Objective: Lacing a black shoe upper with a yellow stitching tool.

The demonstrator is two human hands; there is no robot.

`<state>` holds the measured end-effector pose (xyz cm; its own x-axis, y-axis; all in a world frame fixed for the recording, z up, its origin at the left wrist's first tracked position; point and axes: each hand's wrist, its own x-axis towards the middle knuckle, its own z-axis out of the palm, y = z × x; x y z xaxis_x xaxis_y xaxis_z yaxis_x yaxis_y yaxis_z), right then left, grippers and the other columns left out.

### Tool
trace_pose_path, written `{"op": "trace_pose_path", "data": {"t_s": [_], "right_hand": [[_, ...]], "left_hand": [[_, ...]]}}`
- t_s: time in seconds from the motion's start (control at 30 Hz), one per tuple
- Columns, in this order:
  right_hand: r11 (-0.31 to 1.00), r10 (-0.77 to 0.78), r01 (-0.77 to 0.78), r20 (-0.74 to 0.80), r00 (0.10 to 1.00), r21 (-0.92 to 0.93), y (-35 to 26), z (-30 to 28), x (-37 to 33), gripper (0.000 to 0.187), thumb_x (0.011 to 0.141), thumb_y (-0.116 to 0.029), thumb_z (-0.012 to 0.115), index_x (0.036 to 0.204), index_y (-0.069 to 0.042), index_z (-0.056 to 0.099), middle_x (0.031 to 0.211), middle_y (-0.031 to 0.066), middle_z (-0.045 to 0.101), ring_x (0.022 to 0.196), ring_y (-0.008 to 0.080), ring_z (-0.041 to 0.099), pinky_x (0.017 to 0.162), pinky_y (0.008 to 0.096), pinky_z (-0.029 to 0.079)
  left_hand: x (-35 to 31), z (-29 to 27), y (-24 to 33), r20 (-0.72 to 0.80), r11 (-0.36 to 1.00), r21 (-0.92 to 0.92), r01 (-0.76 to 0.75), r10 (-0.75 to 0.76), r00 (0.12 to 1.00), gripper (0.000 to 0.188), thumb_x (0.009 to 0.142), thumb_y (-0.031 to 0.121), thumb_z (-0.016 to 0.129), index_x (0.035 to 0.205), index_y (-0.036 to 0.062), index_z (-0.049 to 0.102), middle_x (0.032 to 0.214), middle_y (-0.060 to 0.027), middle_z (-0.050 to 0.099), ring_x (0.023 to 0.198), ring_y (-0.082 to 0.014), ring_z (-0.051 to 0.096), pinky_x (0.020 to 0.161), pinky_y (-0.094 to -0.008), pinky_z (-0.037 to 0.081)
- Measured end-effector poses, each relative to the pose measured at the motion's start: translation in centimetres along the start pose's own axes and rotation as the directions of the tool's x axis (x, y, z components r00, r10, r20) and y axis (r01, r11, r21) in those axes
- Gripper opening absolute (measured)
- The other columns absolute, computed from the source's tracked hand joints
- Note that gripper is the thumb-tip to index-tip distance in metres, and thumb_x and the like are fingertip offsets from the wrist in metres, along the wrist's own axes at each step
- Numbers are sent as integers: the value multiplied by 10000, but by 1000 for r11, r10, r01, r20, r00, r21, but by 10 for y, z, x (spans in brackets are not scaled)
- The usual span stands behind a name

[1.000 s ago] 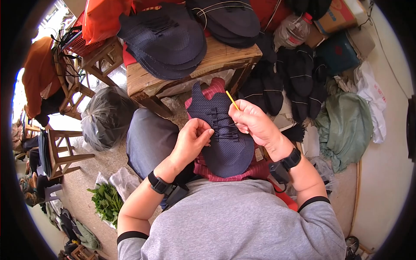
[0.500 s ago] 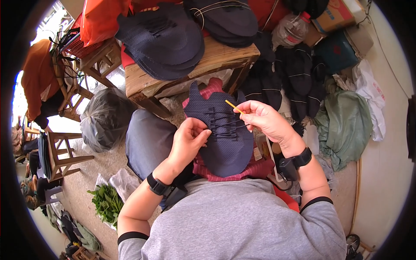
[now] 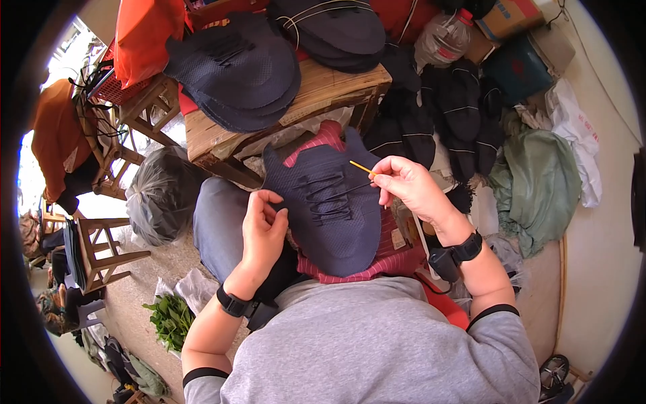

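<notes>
A dark navy shoe upper (image 3: pixel 336 222) with black lacing down its middle lies on my lap over a red striped cloth (image 3: pixel 387 259). My left hand (image 3: pixel 264 225) pinches the upper's left edge and holds it steady. My right hand (image 3: pixel 410 188) is raised at the upper's right side, fingers closed on a thin yellow-tipped lacing needle (image 3: pixel 361 167) with a black lace running from it back to the lacing. Both wrists wear black bands.
A wooden crate table (image 3: pixel 323 94) ahead carries stacks of dark uppers (image 3: pixel 239 71). More dark pieces (image 3: pixel 444 114) hang at the right, beside green cloth (image 3: pixel 538 182). A black plastic bag (image 3: pixel 161 195), wooden stools (image 3: pixel 101 246) and leafy greens (image 3: pixel 168 320) are on the left.
My right hand has pulled the needle and lace outward to the right, away from the upper. My left hand slid slightly left and down along the upper's edge.
</notes>
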<state>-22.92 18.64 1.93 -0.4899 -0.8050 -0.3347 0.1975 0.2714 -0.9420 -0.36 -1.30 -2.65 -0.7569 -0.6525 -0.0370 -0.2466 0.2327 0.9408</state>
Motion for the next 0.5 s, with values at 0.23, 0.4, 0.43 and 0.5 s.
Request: {"op": "trace_pose_path", "data": {"t_s": [0.23,0.4,0.43,0.5], "right_hand": [[993,40,-37,28,999,-112,2,0,0,142,982,-129,623,1054,-18,672,816,13,647,649,49,606,556,196,506],[960,-70,77,35,997,-268,-1,-3,1,122,950,-108,650,969,-7,718,755,-26,636,683,41,587,593,222,486],[960,-71,77,31,997,-268,-1,-4,2,122,950,-108,650,969,-7,718,755,-26,636,683,41,587,593,222,486],[943,-67,88,77,995,-321,-3,-8,3,125,933,-110,652,950,-1,712,738,16,661,671,86,610,620,267,488]], "left_hand": [[-4,3,30,-96,766,549,-335,456,885,329,774,34,757,1083,112,677,963,-44,502,906,-201,499,829,-329,424],[-5,16,51,88,533,660,-529,645,759,418,727,157,809,1138,172,735,1207,-77,524,1151,-261,451,1016,-399,330],[-3,17,54,138,474,653,-590,692,709,418,728,167,804,1140,176,735,1221,-67,539,1151,-248,464,1028,-403,323],[1,18,59,274,386,636,-668,696,663,406,744,186,784,1147,169,731,1263,-31,579,1132,-204,518,1047,-417,318]]}}
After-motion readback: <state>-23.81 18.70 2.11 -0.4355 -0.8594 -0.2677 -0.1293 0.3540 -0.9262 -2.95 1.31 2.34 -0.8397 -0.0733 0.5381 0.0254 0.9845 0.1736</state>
